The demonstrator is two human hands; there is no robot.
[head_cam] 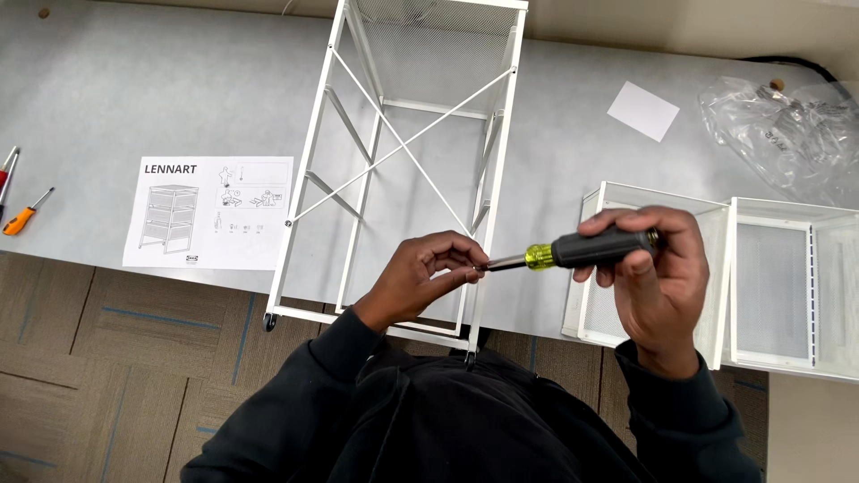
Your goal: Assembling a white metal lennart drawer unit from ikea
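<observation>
**A:** Where's the right hand at?

**B:** I've got my right hand [658, 277] wrapped shut around the screwdriver [573, 251], fingers over the dark grip, out over the near edge of the counter [134, 98]. The tool lies almost level, yellow collar and metal shaft pointing left.

**A:** And the left?

**B:** Left hand [420, 273] is curled in, fingertips pinched together right at the tip of the shaft. Whether there's a screw or a bit in that pinch, I can't tell; it's too small and the fingers cover it.

**A:** What's under the hands?

**B:** The white wire frame [407, 161], lying flat on the counter, running from the far edge to the near edge, with its crossed braces up. Its near end pokes just past the counter's near edge, and a small black castor shows at its near left corner. My left hand hangs over that near end.

**A:** Anything beside it?

**B:** To the left, an instruction sheet [210, 213] near the near edge. Right of the frame, two white mesh drawers [769, 286] side by side at the near right corner. Towards the far right corner, a clear plastic bag [787, 134] and a small white card [642, 111]. At the far left edge, an orange-handled screwdriver [25, 215].
</observation>
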